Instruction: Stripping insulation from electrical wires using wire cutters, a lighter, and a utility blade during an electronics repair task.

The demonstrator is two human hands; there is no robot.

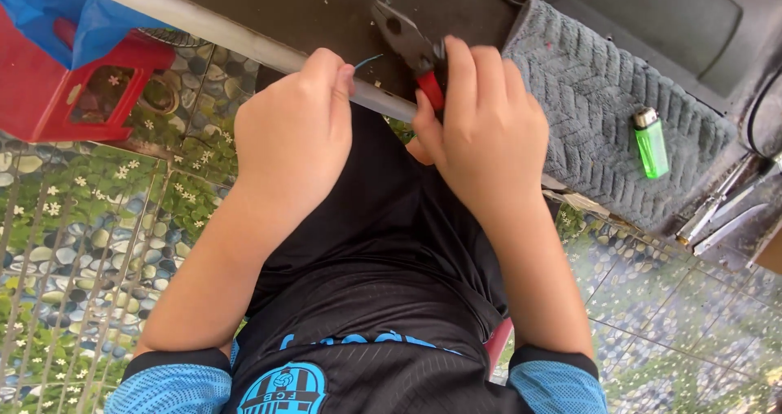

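Note:
My right hand (481, 129) grips a pair of red-handled pliers (411, 47) whose dark jaws point up and left over the dark table top. My left hand (293, 133) is closed, pinching a thin blue wire (368, 59) between thumb and fingers at the table's grey metal edge (220, 33). The wire's free end sticks out to the right, just left of the pliers' jaws. Both hands sit close together above my lap.
A grey knitted cloth (595, 104) lies on the table at right with a green lighter (650, 143) on it. Metal tools (721, 206) lie past its right side. A red box with blue plastic (57, 47) stands at left on pebble-patterned floor tiles (90, 218).

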